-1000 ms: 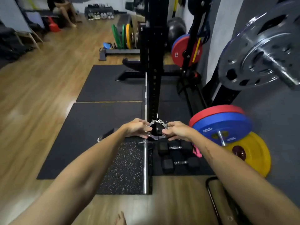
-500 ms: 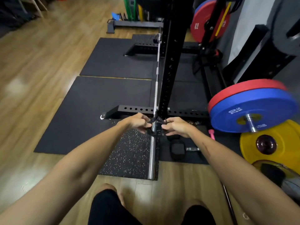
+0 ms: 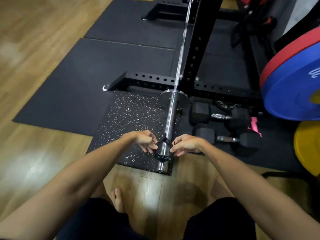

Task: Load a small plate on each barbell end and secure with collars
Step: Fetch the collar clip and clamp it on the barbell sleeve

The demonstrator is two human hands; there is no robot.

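Both hands pinched the black collar [image 3: 163, 149] from either side: left hand [image 3: 145, 140] at its 9 o'clock, right hand [image 3: 186, 144] at its 3 o'clock, fingers curled narrow onto the clamp's edges. Whether the lever on top was flipped up or down could not be told; blurred. The collar sat around the barbell sleeve [image 3: 168, 122] close to its near tip, low centre of view, over the speckled mat [image 3: 131, 123].

Handling, judged: collar looked like light plastic, stiff, springy at the hinge; best held by the two outer ears as here, thumb free for the lever. Chrome sleeve looked smooth and slippery, so the collar should slide easily while unclamped and would need pushing flush before locking.

Farther along, toward 12 o'clock, a small silver plate [image 3: 174, 99] sat on the sleeve, well apart from the collar. Dense steel, heavy for its size, rigid; grip at the rim. Gap between plate and collar was not yet closed, so this end read as unsecured.

At 2 o'clock of the hands lay black dumbbells [image 3: 223, 125]. At 3 o'clock, the blue plate [image 3: 294, 90] with a red one behind, yellow plate [image 3: 308, 148] below. Rack upright [image 3: 199, 49] rose at 12 o'clock beside the bar shaft.
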